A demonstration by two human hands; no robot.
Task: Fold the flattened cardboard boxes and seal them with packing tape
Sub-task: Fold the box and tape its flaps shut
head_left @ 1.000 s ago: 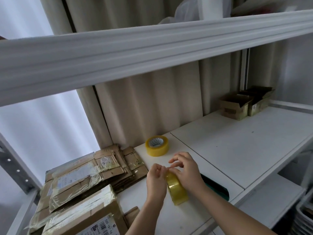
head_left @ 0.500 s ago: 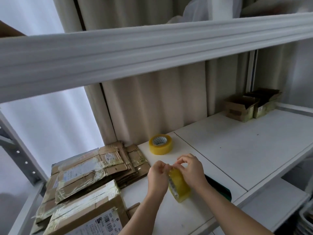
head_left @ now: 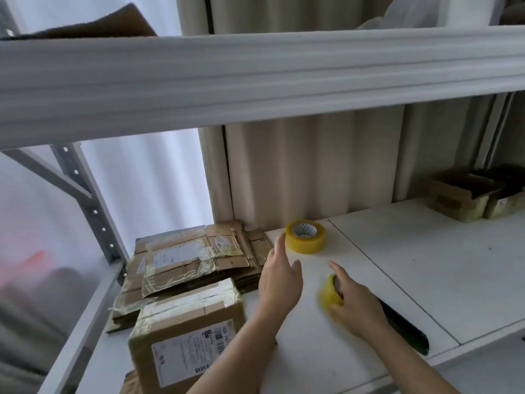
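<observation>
A wide white beam point(head_left: 255, 78) spans the upper half of the frame, w/ a brown cardboard edge point(head_left: 93, 24) poking over it at upper left. Beige curtain point(head_left: 312, 166) hangs behind, center. The white shelf point(head_left: 426, 265) fills the lower right, w/ a grey perforated post point(head_left: 91, 209) at mid left. A stack of flat boxes point(head_left: 193, 260) lies left of center, some glossy w/ tape. In front of it, bottom center-left, sits a sealed box point(head_left: 184, 331) w/ a printed label on its front. At far right, mid height, two small open boxes point(head_left: 466, 194) stand side by side against the back. A dark green strip point(head_left: 403, 328) shows at lower right, partly under the right forearm. Left hand point(head_left: 279, 282), center frame, is spread w/ fingers straight, gripping nothing, fingertips near the stack's right edge and just beside roll 1 point(head_left: 305, 236), which lies flat near the curtain. Can't tell if it touches either. Right hand point(head_left: 353, 302), just right of center, curls round roll 2 point(head_left: 331, 292), yellow and blurred, index finger pointing up-left over it; roll 2 is at the shelf surface, well short of roll 1.
</observation>
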